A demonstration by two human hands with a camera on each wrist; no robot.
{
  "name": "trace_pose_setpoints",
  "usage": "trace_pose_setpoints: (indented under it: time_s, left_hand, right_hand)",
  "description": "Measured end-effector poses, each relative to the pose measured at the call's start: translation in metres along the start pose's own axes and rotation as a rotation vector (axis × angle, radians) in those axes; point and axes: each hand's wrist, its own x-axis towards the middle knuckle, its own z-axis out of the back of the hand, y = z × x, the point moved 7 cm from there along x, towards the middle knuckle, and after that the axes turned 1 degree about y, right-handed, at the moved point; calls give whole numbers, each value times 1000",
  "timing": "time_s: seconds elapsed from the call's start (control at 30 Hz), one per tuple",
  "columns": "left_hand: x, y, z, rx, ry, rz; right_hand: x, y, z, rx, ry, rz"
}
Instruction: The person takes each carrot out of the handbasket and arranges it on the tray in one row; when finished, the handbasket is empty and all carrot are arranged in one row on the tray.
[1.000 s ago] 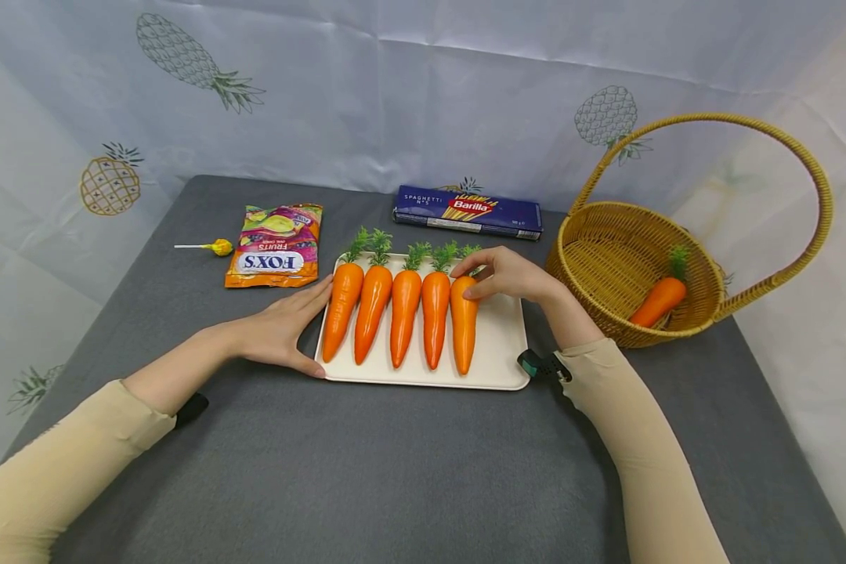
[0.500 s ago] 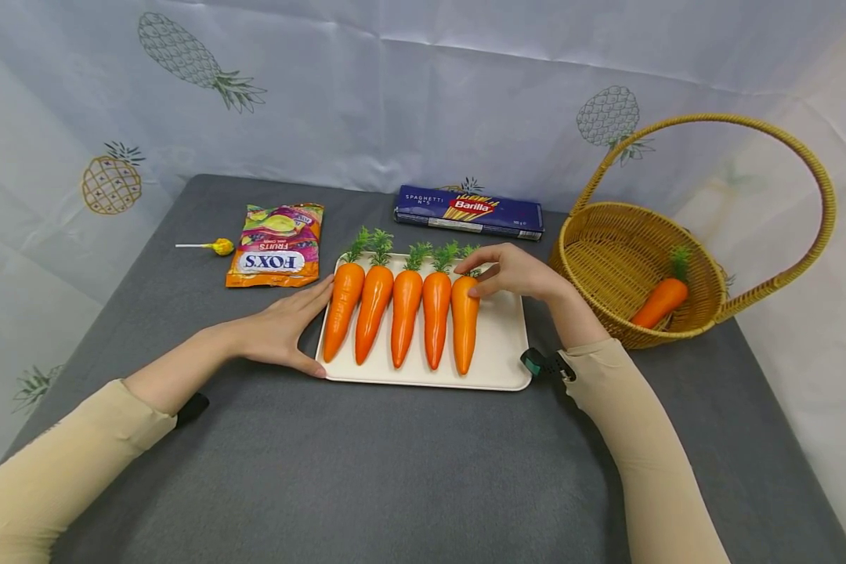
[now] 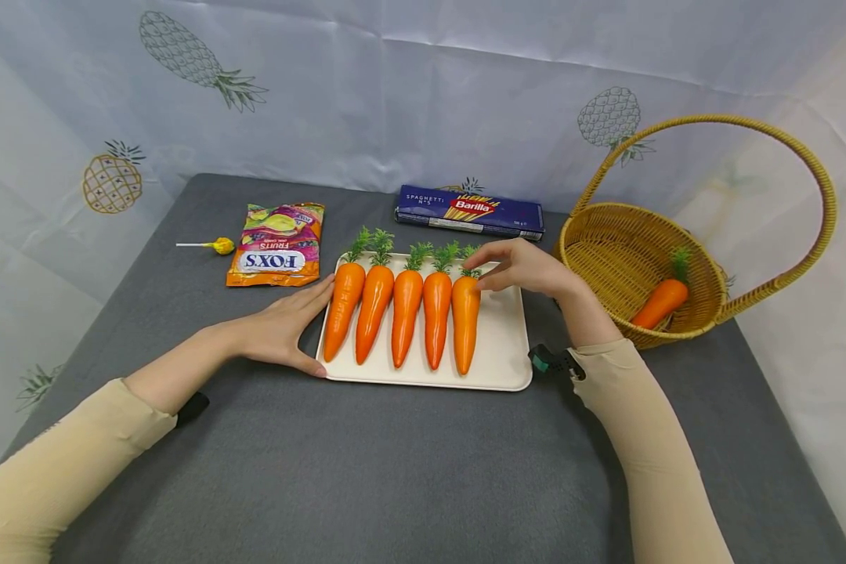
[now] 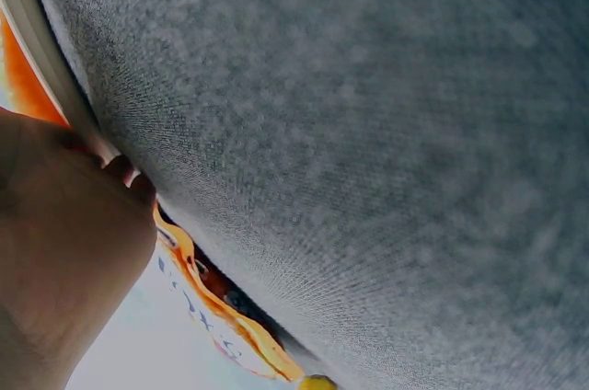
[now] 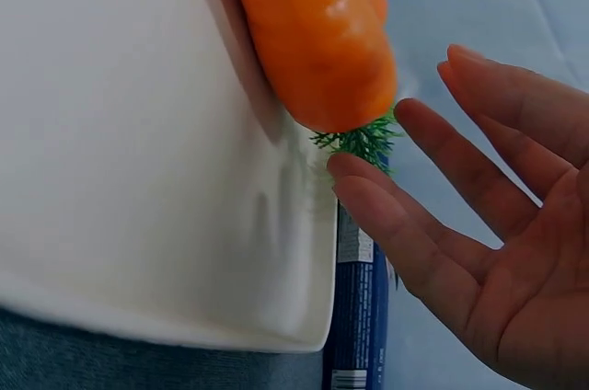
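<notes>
Several orange carrots with green tops lie in a row on a cream tray (image 3: 500, 345) in the head view. My left hand (image 3: 278, 333) rests along the tray's left edge, fingers extended, thumb by the near left corner. The leftmost carrot (image 3: 342, 313) lies just beside those fingertips. At the row's other end, my right hand (image 3: 532, 270) hovers by the top of the rightmost carrot (image 3: 465, 325). The right wrist view shows its fingers (image 5: 368, 201) spread around the green top (image 5: 368, 140), with a gap to the orange body; nothing is held.
A wicker basket (image 3: 599, 247) with a tall handle stands at the right, one carrot (image 3: 663, 301) inside. Behind the tray lies a blue spaghetti box (image 3: 468, 213). A Fox's candy bag (image 3: 275, 244) and a yellow lollipop (image 3: 222, 246) lie at the back left.
My right hand has let go of the rightmost carrot and drawn slightly to the right and up. The left hand and the row of carrots have stayed in place.
</notes>
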Motion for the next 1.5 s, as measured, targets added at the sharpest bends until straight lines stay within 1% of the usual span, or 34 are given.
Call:
trace_pose_setpoints:
  time_s: [0.33, 0.5, 0.63, 0.83, 1.0, 1.17, 1.3, 1.5]
  left_hand:
    - [-1, 0, 1, -1, -4, 1]
    - [-1, -1, 1, -1, -5, 2]
    - [-1, -1, 2, -3, -5, 3]
    - [0, 0, 0, -8, 3, 6]
    - [0, -1, -1, -8, 7, 7]
    - [0, -1, -1, -13, 10, 7]
    - [0, -1, -1, -10, 8, 4]
    - [0, -1, 0, -2, 2, -2]
  right_hand:
    - [-7, 5, 10, -59, -14, 8]
    - [-15, 13, 19, -80, -66, 21]
    - [-23, 19, 26, -65, -106, 35]
    - [-42, 28, 40, -81, -184, 34]
    - [-61, 33, 57, -117, -258, 58]
    - [-78, 32, 78, -133, -323, 63]
    - [-90, 28, 95, -126, -357, 66]
    - [-102, 14, 118, -43, -397, 62]
